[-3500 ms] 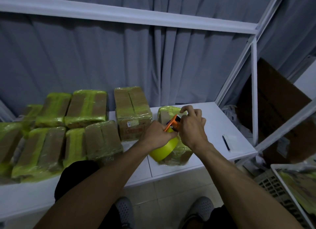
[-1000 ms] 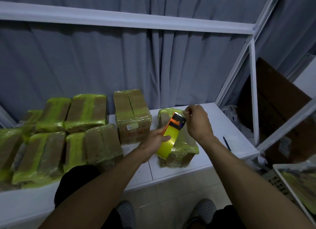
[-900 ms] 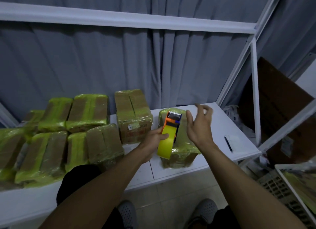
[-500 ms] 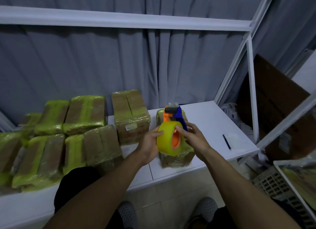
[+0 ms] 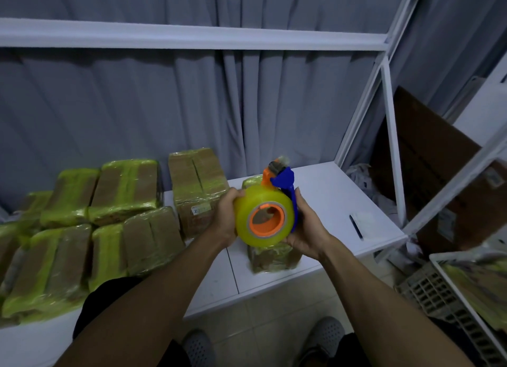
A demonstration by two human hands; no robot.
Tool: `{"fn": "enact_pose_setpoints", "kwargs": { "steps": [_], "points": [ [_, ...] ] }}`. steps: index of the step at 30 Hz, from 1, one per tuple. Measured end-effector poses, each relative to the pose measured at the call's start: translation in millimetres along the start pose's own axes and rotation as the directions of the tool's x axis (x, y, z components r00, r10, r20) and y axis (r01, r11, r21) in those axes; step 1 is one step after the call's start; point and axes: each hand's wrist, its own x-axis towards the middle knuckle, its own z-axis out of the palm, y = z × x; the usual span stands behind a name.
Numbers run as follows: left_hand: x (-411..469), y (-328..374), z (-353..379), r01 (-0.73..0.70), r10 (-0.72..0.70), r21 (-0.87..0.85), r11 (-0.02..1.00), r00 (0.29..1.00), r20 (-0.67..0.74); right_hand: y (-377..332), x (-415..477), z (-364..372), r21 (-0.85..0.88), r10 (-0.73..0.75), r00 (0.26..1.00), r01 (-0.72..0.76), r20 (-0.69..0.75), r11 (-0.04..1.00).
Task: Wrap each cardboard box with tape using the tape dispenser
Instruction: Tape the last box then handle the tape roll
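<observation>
Since a second ago I have raised the tape dispenser [image 5: 264, 221] above the taped box [image 5: 274, 258] on the table [image 5: 329, 194], with my left hand [image 5: 225, 220] and right hand [image 5: 306, 229] both gripping it, apparently readying it; the next pass calls for finding the tape's free end.

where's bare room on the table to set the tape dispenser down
For the tape dispenser, bare table lies right of the lone box, up to the pen and paper. A narrower strip runs at the front edge, left of that box. The left side is crowded with wrapped boxes.
</observation>
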Motion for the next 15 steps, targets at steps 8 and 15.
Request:
{"fn": "enact_pose_setpoints", "kwargs": {
  "steps": [8,15],
  "points": [
    [8.8,29.9,3.0,-0.314,0.392,0.418,0.852,0.913,-0.112,-5.1,-4.8,-8.7,-0.334,-0.191,0.981,0.166,-0.043,0.928],
    [0.1,47.3,19.4,-0.33,0.385,0.548,0.768,0.923,0.015,-18.2,-5.8,-7.3,-0.633,-0.345,0.932,0.204,-0.107,0.747]
  ]
}}
